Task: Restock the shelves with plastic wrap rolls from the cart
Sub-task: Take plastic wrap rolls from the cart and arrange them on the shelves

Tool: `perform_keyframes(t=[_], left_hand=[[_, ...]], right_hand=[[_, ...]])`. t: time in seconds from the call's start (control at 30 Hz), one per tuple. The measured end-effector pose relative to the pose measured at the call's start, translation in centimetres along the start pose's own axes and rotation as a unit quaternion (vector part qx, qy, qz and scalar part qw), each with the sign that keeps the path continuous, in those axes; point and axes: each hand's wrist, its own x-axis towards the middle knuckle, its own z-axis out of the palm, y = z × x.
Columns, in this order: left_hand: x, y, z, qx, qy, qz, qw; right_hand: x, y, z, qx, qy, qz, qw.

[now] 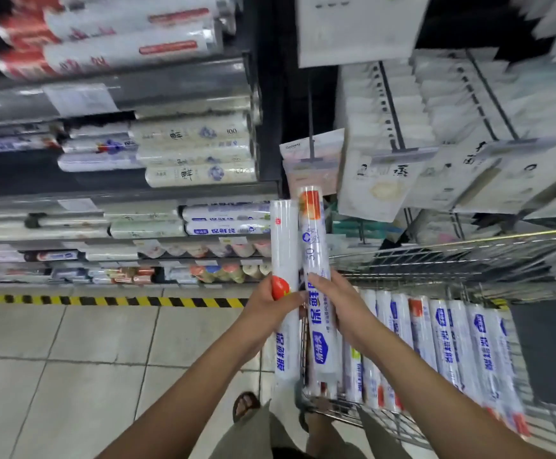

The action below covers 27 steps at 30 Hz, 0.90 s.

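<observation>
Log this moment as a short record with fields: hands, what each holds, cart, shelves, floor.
left hand: left hand gripping a white roll near its middle, roll upright
right hand: right hand gripping a second roll, upright beside the first
rolls: side by side, seem to touch
cart: wire cart at right, a row of rolls in the cart
shelves: shelves at left, stocked with lying rolls
floor: pale tiles, striped tape along the shelf base
</observation>
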Motion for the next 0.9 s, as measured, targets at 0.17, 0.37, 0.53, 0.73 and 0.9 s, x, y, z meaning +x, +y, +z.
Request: perform_keyframes(t=[0.17,0.37,0.53,0.73,0.9], left_hand=[[-3.0,0.8,-5.6,-0.048,0.032,0.031,0.998],[-7.4,-1.2,-15.3,-0.198,0.068,0.038,0.977],[-12.7,-3.6,-25.0,-0.275,0.084,0.041,0.957],[-19.7,-6.5,-36.9,-0.208,0.107,0.127,0.964],[-25.5,-8.1,-43.9,-0.184,0.150,0.176,0.955]], right_hand=[[-0.5,-0.7,5.3,-0.009,-0.019,-0.009,1.000],[0.8,0.1,13.2,-0.018,-0.020,-0.007,1.000],[0.3,1.5,22.1,0.006,-0.037,-0.007,0.999],[-2.0,4.7,34.5,-0.006,-0.063,-0.025,0.998],[-3.3,7.2,43.4,-0.021,-0.098,-0.023,0.995]])
